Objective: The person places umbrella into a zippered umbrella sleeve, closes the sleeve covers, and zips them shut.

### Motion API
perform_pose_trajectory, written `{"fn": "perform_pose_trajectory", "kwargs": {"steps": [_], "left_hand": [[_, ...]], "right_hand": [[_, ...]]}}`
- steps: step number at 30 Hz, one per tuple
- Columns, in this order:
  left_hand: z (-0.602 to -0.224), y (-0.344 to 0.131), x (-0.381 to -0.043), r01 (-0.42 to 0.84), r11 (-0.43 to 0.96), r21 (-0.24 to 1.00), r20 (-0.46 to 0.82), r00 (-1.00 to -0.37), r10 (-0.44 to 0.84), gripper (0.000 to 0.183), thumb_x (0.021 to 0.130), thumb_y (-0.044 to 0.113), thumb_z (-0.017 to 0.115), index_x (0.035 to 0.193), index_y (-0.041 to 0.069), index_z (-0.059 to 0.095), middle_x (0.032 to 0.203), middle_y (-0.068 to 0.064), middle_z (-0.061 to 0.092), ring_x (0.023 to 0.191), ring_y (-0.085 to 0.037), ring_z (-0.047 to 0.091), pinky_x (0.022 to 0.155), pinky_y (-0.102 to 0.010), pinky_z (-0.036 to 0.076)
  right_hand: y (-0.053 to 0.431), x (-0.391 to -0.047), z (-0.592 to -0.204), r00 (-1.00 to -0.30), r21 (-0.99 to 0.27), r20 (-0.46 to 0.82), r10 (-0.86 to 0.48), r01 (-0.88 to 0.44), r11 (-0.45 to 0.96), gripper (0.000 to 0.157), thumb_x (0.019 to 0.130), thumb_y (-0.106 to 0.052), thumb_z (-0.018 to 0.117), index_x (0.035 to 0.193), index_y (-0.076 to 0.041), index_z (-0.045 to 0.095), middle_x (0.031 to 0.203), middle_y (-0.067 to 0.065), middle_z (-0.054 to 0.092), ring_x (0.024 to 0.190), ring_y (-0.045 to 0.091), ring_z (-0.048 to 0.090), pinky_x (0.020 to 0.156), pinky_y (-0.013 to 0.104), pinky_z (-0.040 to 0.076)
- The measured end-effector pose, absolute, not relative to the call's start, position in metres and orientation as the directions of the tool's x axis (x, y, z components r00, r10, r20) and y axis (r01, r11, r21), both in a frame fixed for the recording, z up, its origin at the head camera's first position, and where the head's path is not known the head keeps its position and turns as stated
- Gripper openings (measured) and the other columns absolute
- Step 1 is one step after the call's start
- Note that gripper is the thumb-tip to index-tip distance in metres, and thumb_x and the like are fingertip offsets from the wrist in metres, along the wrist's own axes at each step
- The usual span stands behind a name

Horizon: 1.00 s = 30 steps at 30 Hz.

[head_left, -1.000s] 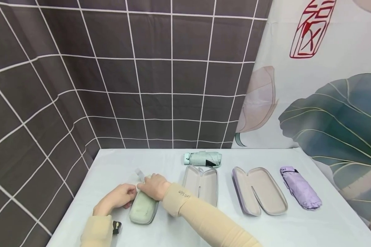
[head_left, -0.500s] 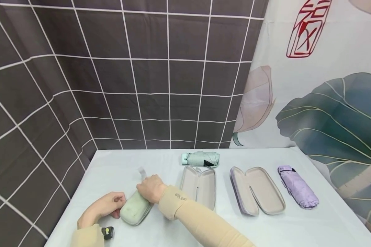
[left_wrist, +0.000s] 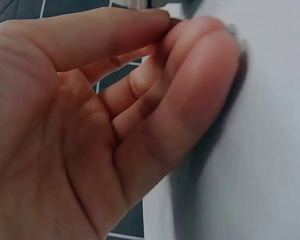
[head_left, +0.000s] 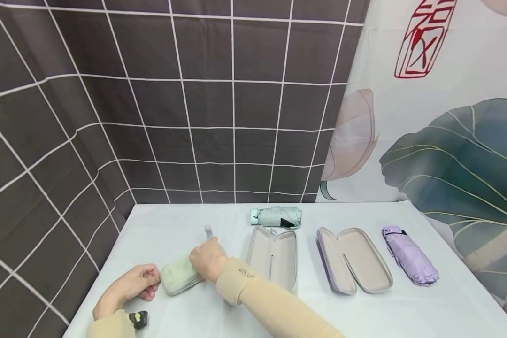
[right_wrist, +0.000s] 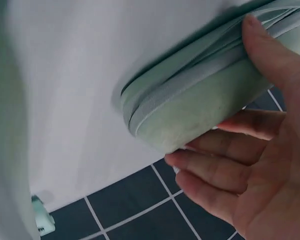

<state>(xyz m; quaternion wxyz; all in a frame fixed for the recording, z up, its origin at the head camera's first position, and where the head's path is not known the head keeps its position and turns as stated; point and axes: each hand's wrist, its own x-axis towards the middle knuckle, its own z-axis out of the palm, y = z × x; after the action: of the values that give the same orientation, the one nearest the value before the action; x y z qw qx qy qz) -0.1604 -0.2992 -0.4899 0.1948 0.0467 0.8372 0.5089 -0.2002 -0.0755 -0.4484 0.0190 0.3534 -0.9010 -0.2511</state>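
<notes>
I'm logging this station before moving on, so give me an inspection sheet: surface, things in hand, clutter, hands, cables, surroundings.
Surface: white table, flat.
Things in hand: pale green case; whether fully closed is unclear.
Clutter: open grey-rimmed case, open purple case, mint umbrella and purple umbrella, both folded.
Hands: right hand grips the pale green case; left hand beside its end, fingers bent, grip unclear.
Cables: nothing seen.
Surroundings: dark gridded backdrop behind and left, leaf-printed cloth at right.

- Three cases are lying on one table [head_left: 418,319]: green case [head_left: 176,277], middle open case [head_left: 262,249], right open case [head_left: 363,258].
- Two umbrellas are resting: mint umbrella [head_left: 276,217], lilac umbrella [head_left: 411,256].
- Two hands are showing: left hand [head_left: 132,284], right hand [head_left: 209,259].
- Two sleeves are covering arms: left sleeve [head_left: 111,326], right sleeve [head_left: 274,295].
- Two cloths are hanging: gridded cloth [head_left: 207,108], floral cloth [head_left: 426,115].
- One black wrist device [head_left: 140,320] is showing.
</notes>
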Motion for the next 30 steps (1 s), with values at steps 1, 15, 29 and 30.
{"fn": "perform_pose_trajectory", "kwargs": {"steps": [1, 15, 29, 30], "left_hand": [[-0.49, -0.299, -0.161, -0.116, 0.487, 0.866, -0.272, -0.926, 0.262, 0.016, 0.096, 0.006, 0.05, 0.083, -0.004, 0.053, 0.071, -0.005, 0.056, 0.059, -0.016, 0.057, 0.057, -0.032, 0.054], [-0.488, -0.284, -0.161, -0.163, 0.612, 0.774, -0.233, -0.972, 0.035, 0.016, 0.089, 0.005, 0.053, 0.073, 0.005, 0.05, 0.061, -0.005, 0.05, 0.053, -0.018, 0.048, 0.051, -0.03, 0.044], [-0.486, -0.276, -0.167, -0.145, 0.641, 0.754, -0.179, -0.984, -0.013, 0.018, 0.091, 0.005, 0.052, 0.073, 0.005, 0.05, 0.062, -0.005, 0.051, 0.053, -0.018, 0.048, 0.049, -0.029, 0.043], [-0.487, -0.276, -0.167, -0.146, 0.647, 0.748, -0.175, -0.984, -0.019, 0.018, 0.091, 0.005, 0.052, 0.073, 0.006, 0.05, 0.061, -0.005, 0.051, 0.053, -0.018, 0.048, 0.049, -0.029, 0.042]], "right_hand": [[-0.076, -0.199, -0.45, -0.757, 0.47, -0.138, -0.638, -0.617, 0.631, 0.06, 0.074, -0.065, 0.069, 0.121, -0.027, 0.067, 0.108, -0.009, 0.071, 0.093, 0.012, 0.069, 0.097, 0.041, 0.046], [-0.088, -0.18, -0.465, -0.871, 0.467, -0.01, -0.491, -0.439, 0.768, 0.046, 0.091, -0.058, 0.056, 0.113, -0.022, 0.073, 0.11, 0.005, 0.071, 0.104, 0.031, 0.065, 0.089, 0.048, 0.05], [-0.091, -0.177, -0.477, -0.885, 0.514, 0.072, -0.46, -0.362, 0.778, 0.056, 0.09, -0.064, 0.051, 0.109, -0.018, 0.075, 0.105, 0.011, 0.071, 0.095, 0.034, 0.067, 0.083, 0.049, 0.052], [-0.092, -0.176, -0.478, -0.884, 0.519, 0.078, -0.461, -0.359, 0.776, 0.059, 0.09, -0.066, 0.049, 0.109, -0.017, 0.075, 0.104, 0.012, 0.071, 0.094, 0.034, 0.067, 0.082, 0.049, 0.052]]}}
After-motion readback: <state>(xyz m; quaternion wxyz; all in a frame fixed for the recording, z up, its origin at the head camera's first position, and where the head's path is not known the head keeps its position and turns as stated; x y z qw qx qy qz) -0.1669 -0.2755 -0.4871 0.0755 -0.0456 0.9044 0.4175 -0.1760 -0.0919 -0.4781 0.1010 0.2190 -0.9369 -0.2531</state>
